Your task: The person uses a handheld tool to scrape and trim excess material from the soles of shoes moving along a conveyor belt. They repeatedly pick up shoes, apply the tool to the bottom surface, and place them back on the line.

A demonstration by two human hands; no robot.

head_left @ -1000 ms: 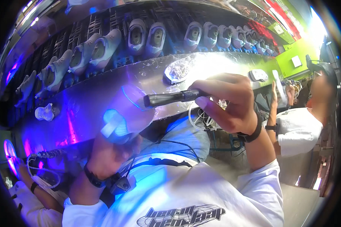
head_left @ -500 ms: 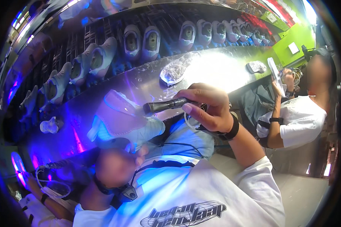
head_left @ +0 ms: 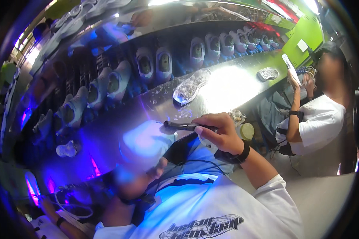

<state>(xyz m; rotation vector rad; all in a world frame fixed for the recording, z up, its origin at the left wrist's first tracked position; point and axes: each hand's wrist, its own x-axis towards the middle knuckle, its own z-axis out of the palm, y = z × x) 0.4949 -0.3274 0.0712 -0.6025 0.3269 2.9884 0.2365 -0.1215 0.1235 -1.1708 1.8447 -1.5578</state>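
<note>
So the left hand (head_left: 133, 184) is blurry but looks wrapped round the near end of a white shoe (head_left: 145, 144), held up over the worktop's (head_left: 163, 112) near edge. Right hand (head_left: 220, 133) pinches a dark tool (head_left: 183, 126), tip right by the shoe, can't tell if touching. Farther off, a shallow sole-shaped white piece (head_left: 190, 87) holds crumpled shiny stuff, contents unclear.

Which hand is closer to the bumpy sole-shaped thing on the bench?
Right. The right hand is below the sole-shaped thing, slightly rightward; the left hand is farther down, leftward.
</note>
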